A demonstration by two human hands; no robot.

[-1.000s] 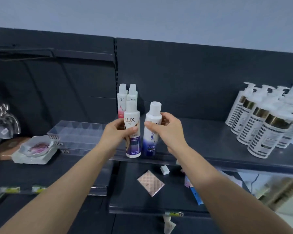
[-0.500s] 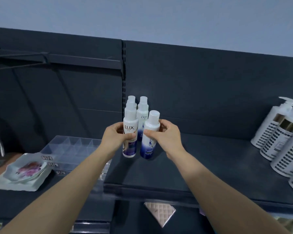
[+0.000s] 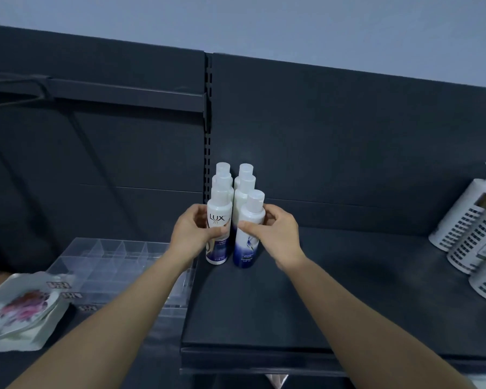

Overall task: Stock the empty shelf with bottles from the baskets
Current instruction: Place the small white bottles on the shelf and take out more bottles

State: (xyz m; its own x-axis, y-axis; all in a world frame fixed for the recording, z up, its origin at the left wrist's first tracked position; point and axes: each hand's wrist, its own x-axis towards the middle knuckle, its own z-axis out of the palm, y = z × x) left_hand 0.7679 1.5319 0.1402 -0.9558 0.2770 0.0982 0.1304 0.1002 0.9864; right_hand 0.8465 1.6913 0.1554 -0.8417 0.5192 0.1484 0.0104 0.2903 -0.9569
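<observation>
Two small white bottles stand at the back left of the dark shelf (image 3: 306, 299). My left hand (image 3: 192, 234) grips the LUX bottle (image 3: 219, 220), white with a dark lower label. My right hand (image 3: 275, 231) holds the white-and-blue bottle (image 3: 247, 248) right beside it. Both bottles stand upright on the shelf, in front of several similar white bottles (image 3: 243, 181) lined up in two rows against the back panel.
White pump bottles (image 3: 472, 228) with grid labels crowd the shelf's right end. On the lower left shelf sit a clear plastic divider tray (image 3: 110, 262) and a white floral dish (image 3: 23, 304). The baskets are out of view.
Both hands carried the two bottles from the shelf's front edge back to the rows at the rear; the bottles now stand close behind the others. The camera moved closer and left.
</observation>
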